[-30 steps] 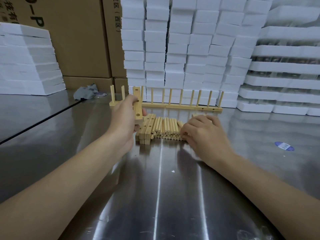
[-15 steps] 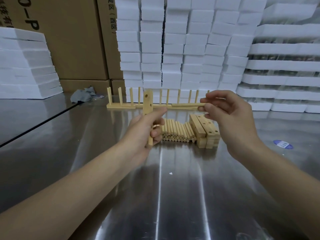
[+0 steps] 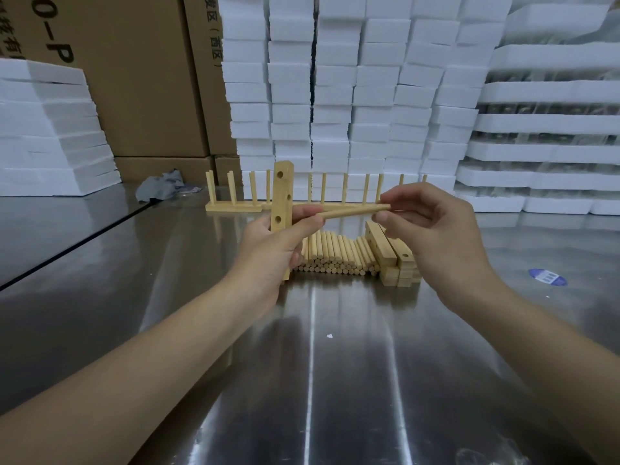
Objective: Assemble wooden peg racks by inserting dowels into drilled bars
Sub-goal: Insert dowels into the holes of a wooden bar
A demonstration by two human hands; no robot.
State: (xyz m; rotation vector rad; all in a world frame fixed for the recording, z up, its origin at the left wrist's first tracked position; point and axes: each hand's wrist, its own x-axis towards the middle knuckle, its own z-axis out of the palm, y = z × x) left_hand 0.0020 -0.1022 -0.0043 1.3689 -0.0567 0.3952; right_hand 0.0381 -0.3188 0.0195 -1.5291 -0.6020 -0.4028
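Fingertips (image 3: 385, 217) of the right hand (image 3: 432, 236) pinch a dowel (image 3: 352, 212), its tip by the upright drilled bar (image 3: 283, 189) gripped in the left hand (image 3: 271, 250). Best square it to a hole before pushing.

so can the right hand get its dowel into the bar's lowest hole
Probably yes: the bar's hole shows bare, and the right hand's dowel tip is close, though the left hand's thumb lies near the path.
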